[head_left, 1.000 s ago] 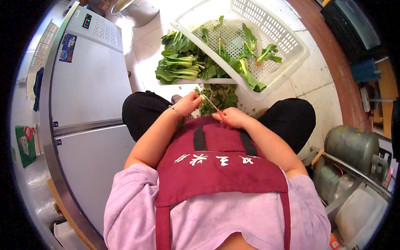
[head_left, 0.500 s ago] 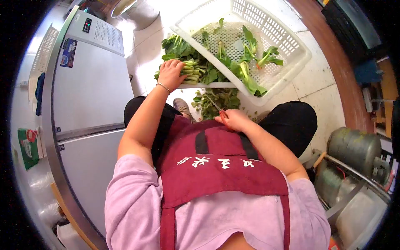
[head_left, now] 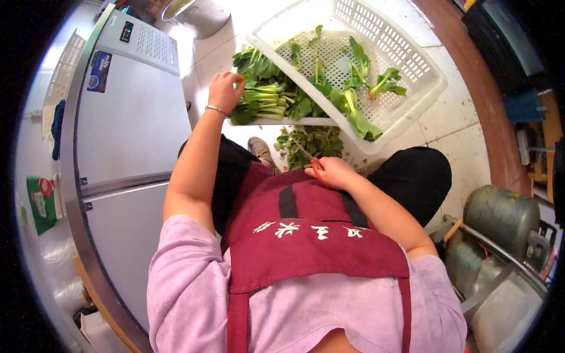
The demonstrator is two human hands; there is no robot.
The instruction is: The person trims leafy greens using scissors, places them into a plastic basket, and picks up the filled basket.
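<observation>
My left hand is over the left edge of the lower crate, beside a pile of leafy greens. Its fingers are curled, and whatever they may hold is too hidden to name. My right hand grips red-handled scissors above my lap, their blades pointing up and left. Under the blades, a heap of cut leaves lies on the floor. A white perforated basket rests tilted across the lower crate, with several loose green stalks inside.
A white refrigerator stands along the left side. At the top is a metal pot. A dark green gas cylinder and a metal rail are at the right. My shoe is left of the leaf heap.
My left hand has gone from beside the scissors up to the greens, then shifted left to the crate's edge. My right hand has stayed near my lap with the scissors.
</observation>
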